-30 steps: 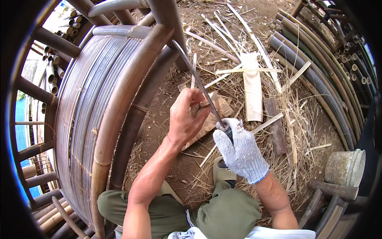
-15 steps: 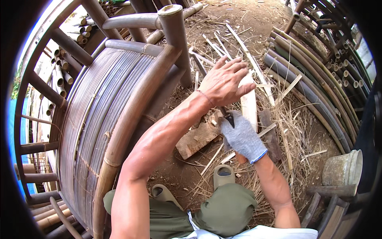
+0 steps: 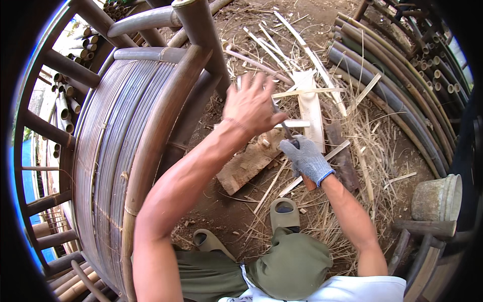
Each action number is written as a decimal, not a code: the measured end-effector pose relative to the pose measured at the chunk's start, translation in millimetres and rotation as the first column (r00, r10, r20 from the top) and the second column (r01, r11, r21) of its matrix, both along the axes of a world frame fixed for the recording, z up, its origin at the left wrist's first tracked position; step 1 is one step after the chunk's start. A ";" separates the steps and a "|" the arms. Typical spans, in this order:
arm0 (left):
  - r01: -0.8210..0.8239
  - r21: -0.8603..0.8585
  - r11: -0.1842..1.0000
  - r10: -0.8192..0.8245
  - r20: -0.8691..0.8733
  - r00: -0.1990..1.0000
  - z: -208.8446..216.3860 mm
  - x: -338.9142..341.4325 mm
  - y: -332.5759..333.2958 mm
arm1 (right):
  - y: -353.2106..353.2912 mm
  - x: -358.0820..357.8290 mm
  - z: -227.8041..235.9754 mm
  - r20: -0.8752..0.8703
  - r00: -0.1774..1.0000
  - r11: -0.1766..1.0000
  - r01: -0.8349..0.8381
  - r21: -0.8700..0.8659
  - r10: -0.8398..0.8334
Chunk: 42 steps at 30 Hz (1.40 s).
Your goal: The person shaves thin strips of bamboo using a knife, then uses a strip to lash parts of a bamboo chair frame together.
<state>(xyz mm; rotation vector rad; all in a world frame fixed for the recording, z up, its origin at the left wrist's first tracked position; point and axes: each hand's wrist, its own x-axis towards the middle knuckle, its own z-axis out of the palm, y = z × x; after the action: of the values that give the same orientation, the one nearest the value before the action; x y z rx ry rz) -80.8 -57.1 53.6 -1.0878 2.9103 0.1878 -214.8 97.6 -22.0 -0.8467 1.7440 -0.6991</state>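
Note:
My left hand [image 3: 250, 106] is bare, its fingers spread and slightly blurred, held in the air left of the knife's dark blade [image 3: 287, 132]. Nothing shows in its grasp. A grey knitted glove with a blue cuff covers my right hand [image 3: 304, 158], which is closed round the knife. The brown wooden handle end [image 3: 308, 182] sticks out below the glove, while the blade points up and left, partly hidden by my left hand. Under and beside my hands lies a rough wooden block [image 3: 246, 170] on the ground. Beyond it rests a pale flat split board [image 3: 310, 108].
On the left stands a large bamboo bench [image 3: 136, 121] with a slatted seat. Bamboo poles [image 3: 392, 90] are stacked at the right, above a worn white bucket [image 3: 436, 198]. Shavings [image 3: 370, 166] and pale split strips [image 3: 304, 38] litter the dirt floor around my sandals [image 3: 285, 214].
My left hand has moved left and slightly down, away from my gloved right hand. The knife stays in my right hand. The whole view has shifted a little.

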 end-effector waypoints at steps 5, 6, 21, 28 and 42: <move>-0.427 0.609 0.668 -0.088 0.635 0.767 -37.5 125.1 6.7 | 38.3 12.7 -57.9 -0.432 0.899 0.936 -0.091 -0.340 -0.069; -0.383 0.603 0.700 -0.055 0.580 0.812 -44.3 149.8 13.6 | 43.4 26.2 -59.1 -0.387 0.922 0.930 -0.121 -0.348 -0.024; -0.259 0.958 0.124 0.851 0.032 0.525 107.6 221.2 104.1 | 43.2 68.6 -91.1 -0.312 0.941 0.979 -0.170 -0.110 0.128; -0.145 0.976 0.161 0.945 -0.110 0.307 -31.3 145.8 171.2 | 45.8 37.1 -27.1 -0.384 0.913 0.841 -0.100 -0.532 -0.134; -0.298 0.799 0.522 0.730 -0.238 0.640 -53.2 145.0 233.2 | 37.3 1.5 -40.4 -0.566 0.821 0.915 -0.281 -0.288 0.074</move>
<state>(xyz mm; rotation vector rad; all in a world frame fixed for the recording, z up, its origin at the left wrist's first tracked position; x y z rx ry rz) 64.2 176.1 0.4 -1.9305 2.2268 1.7548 -213.3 134.9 -62.4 -1.5751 2.0240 -0.7019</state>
